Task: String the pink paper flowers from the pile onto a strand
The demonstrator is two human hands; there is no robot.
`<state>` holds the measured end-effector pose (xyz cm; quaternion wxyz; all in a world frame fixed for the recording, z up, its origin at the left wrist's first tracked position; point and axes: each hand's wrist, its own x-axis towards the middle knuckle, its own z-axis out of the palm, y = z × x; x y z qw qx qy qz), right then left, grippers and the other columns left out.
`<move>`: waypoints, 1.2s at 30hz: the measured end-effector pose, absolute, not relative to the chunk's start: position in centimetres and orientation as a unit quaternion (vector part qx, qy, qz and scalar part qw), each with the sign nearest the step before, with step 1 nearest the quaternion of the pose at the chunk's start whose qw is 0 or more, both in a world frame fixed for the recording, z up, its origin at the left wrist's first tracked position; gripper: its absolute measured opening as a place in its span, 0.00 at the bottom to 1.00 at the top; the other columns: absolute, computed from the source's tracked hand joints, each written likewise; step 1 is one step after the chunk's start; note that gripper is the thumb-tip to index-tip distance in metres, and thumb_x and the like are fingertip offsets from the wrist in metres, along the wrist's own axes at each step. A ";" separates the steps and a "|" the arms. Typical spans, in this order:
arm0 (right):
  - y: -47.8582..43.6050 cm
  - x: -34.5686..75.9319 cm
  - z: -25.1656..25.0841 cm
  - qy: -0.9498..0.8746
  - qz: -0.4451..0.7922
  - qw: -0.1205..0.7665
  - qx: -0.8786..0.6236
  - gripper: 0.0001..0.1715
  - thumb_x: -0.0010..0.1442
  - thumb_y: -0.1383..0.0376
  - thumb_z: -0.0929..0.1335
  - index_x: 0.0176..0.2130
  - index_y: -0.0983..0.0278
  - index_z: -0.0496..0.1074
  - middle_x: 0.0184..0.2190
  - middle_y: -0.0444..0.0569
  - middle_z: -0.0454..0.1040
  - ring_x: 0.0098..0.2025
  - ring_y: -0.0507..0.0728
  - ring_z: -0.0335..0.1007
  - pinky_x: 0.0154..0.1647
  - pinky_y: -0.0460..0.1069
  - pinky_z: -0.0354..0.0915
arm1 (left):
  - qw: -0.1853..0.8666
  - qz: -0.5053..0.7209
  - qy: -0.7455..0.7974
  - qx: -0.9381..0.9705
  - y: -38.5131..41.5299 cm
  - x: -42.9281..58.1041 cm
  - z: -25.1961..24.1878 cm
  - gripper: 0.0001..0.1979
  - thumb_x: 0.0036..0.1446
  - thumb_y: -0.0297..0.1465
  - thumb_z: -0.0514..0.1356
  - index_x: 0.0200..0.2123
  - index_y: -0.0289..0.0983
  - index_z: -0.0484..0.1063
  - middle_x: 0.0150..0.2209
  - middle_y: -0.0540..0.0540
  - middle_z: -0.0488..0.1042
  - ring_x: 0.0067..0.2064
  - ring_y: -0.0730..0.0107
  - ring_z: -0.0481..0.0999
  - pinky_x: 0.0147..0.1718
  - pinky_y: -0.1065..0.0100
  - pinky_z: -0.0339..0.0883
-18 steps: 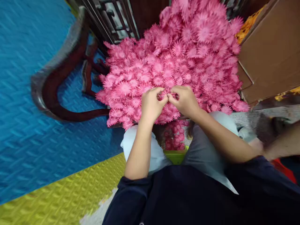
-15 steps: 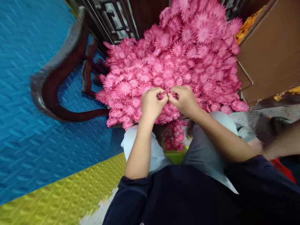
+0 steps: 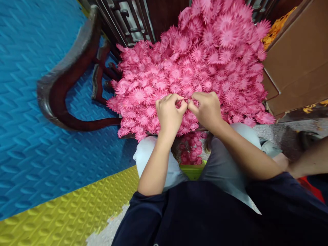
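Observation:
My left hand [image 3: 169,111] and my right hand [image 3: 206,107] meet tip to tip above the near part of a large heap of pink artificial flowers [image 3: 179,73]. On each, thumb and forefinger are closed in a pinch. Between the fingertips is something small that I cannot make out against the pink petals. The flowers have thin, pointed petals spread like daisies. More pink flowers [image 3: 193,148] lie lower down between my knees, above a yellow-green container [image 3: 192,171].
A dark wooden curved armrest [image 3: 55,99] stands at the left, over a blue textured mat [image 3: 23,136] with a yellow strip [image 3: 64,208]. A cardboard box [image 3: 299,61] with orange material [image 3: 278,29] is at the right. Another person's arm [image 3: 310,159] reaches in at the right edge.
Both hands have shifted slightly right in view, still pinched, with a slightly wider gap between their fingertips. The whole scene has also slid a little to the right.

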<state>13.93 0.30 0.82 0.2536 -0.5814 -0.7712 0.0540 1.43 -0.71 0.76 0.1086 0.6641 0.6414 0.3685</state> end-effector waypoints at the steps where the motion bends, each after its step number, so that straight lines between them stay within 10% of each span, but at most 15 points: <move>1: 0.3 13.9 0.9 -0.769 0.049 0.253 -0.585 0.10 0.58 0.67 0.61 0.25 0.64 0.63 0.28 0.49 0.75 0.34 0.57 0.68 0.37 0.52 0.48 | 0.104 0.371 0.643 0.662 -0.7 1.5 0.7 0.04 0.53 0.26 0.58 0.27 0.38 0.72 0.31 0.49 0.79 0.38 0.64 0.76 0.44 0.62 0.59; 12: 0.5 14.1 0.0 -0.772 0.004 0.265 -0.577 0.11 0.63 0.64 0.60 0.32 0.64 0.68 0.30 0.50 0.75 0.38 0.59 0.68 0.43 0.54 0.52 | 0.060 0.353 0.644 0.676 -0.5 1.8 0.4 0.04 0.56 0.27 0.57 0.31 0.38 0.72 0.34 0.46 0.77 0.41 0.61 0.74 0.44 0.60 0.60; 20: 0.9 14.5 -0.5 -0.772 0.038 0.283 -0.568 0.11 0.63 0.62 0.61 0.32 0.64 0.67 0.32 0.51 0.75 0.37 0.59 0.68 0.39 0.52 0.52 | 0.218 0.386 0.552 0.706 0.5 0.4 -0.6 0.06 0.58 0.31 0.58 0.36 0.37 0.73 0.34 0.47 0.77 0.35 0.70 0.73 0.38 0.69 0.64; 36: 1.5 16.0 1.2 -0.788 0.141 0.243 -0.548 0.05 0.50 0.67 0.64 0.24 0.64 0.67 0.24 0.47 0.71 0.27 0.53 0.59 0.33 0.49 0.50 | 0.194 0.357 0.623 0.668 -0.1 1.8 -0.2 0.13 0.50 0.28 0.56 0.17 0.37 0.58 0.18 0.52 0.59 0.24 0.74 0.57 0.26 0.68 0.48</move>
